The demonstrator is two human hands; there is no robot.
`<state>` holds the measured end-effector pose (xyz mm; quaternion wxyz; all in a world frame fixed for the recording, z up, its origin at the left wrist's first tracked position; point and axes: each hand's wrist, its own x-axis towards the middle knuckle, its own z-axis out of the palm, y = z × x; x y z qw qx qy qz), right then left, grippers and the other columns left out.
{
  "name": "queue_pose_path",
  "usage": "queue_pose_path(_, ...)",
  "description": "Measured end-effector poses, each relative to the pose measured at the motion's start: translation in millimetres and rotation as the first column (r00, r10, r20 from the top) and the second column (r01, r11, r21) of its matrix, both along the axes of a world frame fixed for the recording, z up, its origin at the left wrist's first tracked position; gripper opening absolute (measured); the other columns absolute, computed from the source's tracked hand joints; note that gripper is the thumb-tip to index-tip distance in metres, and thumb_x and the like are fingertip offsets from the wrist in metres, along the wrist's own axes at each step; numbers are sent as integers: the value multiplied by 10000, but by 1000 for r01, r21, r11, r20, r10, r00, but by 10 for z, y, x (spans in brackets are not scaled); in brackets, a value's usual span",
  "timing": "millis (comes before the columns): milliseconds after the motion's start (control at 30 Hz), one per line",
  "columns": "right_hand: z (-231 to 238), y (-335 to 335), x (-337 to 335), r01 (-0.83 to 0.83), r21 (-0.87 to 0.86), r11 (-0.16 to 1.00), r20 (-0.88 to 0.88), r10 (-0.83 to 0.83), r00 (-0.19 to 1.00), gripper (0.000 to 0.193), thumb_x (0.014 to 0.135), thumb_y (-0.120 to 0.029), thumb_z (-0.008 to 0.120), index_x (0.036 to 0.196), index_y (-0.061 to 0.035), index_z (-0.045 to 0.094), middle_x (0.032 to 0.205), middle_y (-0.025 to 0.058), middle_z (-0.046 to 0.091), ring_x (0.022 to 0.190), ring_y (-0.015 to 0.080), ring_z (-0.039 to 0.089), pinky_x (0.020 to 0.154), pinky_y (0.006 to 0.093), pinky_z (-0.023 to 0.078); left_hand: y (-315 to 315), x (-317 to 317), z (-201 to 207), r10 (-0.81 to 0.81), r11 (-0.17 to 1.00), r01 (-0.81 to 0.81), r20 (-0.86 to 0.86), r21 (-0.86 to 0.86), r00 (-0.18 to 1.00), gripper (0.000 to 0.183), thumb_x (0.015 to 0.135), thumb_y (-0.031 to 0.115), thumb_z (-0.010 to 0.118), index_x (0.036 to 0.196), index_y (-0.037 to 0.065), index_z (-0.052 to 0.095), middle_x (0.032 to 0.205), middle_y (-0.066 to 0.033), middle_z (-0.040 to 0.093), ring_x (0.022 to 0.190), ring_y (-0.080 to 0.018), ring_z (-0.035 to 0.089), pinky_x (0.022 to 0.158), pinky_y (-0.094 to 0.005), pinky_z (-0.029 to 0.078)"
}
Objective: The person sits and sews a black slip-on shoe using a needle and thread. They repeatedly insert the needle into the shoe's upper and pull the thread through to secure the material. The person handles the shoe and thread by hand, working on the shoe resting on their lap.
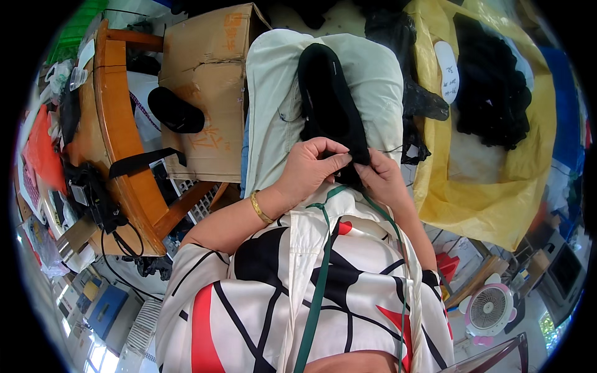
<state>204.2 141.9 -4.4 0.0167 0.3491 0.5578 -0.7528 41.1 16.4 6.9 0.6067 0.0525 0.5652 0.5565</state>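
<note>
A black slip-on shoe lies on a pale cloth over my lap, its near end toward me. At that near end, the thumb and fingertips of my left hand are pinched together on the shoe's edge. My right hand grips the same end from the right, thumb pressed on the black fabric. Both hands are closed, their fingertips almost touching. Anything thin between the fingertips is too small to make out. A dark thread shows beside my right fingers.
Left of my lap, another black shoe rests on a cardboard box, beside a wooden chair. On the right, a yellow bag holds black items and a white insole. A small fan stands at lower right.
</note>
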Motion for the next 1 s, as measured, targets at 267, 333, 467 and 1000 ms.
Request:
queue_pose_path(267, 26, 35, -29, -35, 67, 997, -13, 36, 999, 123, 964, -43, 588, 1072, -18, 641, 703, -47, 535, 615, 32, 473, 549, 208, 385, 0, -41, 24, -29, 1000, 29, -19, 0, 999, 143, 892, 104, 742, 1000, 25, 689, 816, -13, 668, 630, -46, 589, 557, -177, 498)
queue_pose_path(333, 28, 5, -43, 11, 26, 1000, -2, -11, 1000, 124, 964, -41, 587, 1076, -15, 635, 702, -40, 547, 611, 34, 487, 547, 207, 393, 3, -48, 22, -36, 999, 36, -24, -4, 999, 145, 891, 104, 744, 999, 25, 690, 820, -14, 672, 631, -46, 591, 557, -178, 499)
queue_pose_path(467, 53, -52, -73, 49, 25, 998, 30, -50, 998, 198, 949, -21, 586, 1146, -17, 600, 706, -28, 567, 621, 49, 525, 563, 212, 426, 8, -50, 10, -36, 999, 36, -20, -7, 999, 148, 887, 106, 747, 997, 24, 693, 831, -14, 677, 635, -45, 594, 557, -180, 501)
queue_pose_path(1000, 231, 479, -485, -213, 857, 470, 22, 379, 925, 241, 804, -110, 714, 1042, -102, 681, 851, 86, 610, 760, 306, 631, 650, 370, 514, 15, -28, 73, -96, 995, 96, -39, -4, 995, 162, 933, 128, 675, 1063, 39, 636, 867, 6, 656, 712, -48, 602, 582, -193, 490)
